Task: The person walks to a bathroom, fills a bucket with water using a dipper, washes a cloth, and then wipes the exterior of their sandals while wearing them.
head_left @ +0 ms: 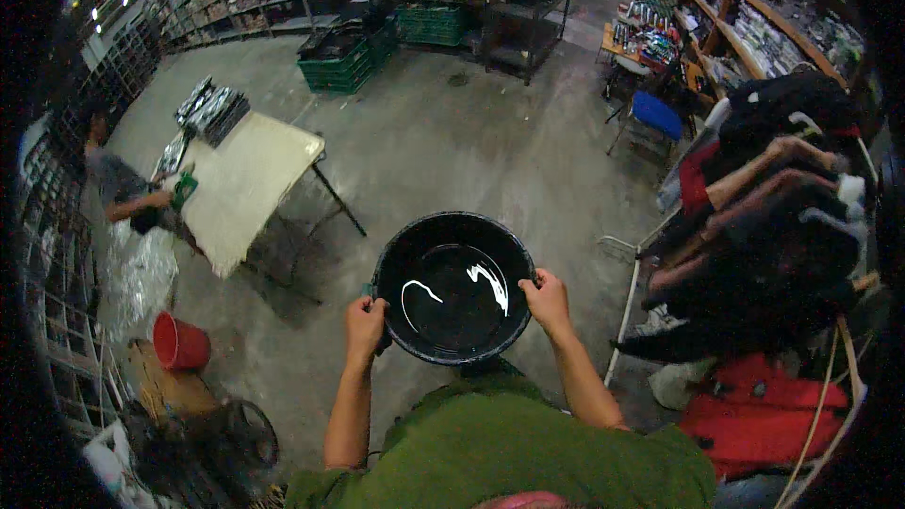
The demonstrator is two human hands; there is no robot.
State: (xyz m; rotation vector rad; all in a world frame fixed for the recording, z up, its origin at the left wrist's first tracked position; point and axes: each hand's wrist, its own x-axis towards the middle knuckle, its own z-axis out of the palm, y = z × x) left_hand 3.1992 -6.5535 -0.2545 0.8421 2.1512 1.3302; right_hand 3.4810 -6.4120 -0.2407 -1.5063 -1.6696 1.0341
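Observation:
A round black basin (452, 325) is held out in front of my body, above the floor. Bright reflections curve across its inside, as on water, though the depth cannot be made out. My left hand (365, 328) grips the left rim, thumb over the edge and fingers mostly hidden outside. A small bit of teal shows beside that hand; what it is I cannot make out. On the opposite side, my right hand (546, 300) is closed around the right rim in the same way.
To the left, a person (127, 193) works at a pale table (255, 170) bearing stacked silvery packets (212, 111). A red bucket (181, 341) stands lower left. Clothes hang on a rack (627, 311) at right, near a blue chair (655, 116). Green crates (337, 75) and shelves stand behind.

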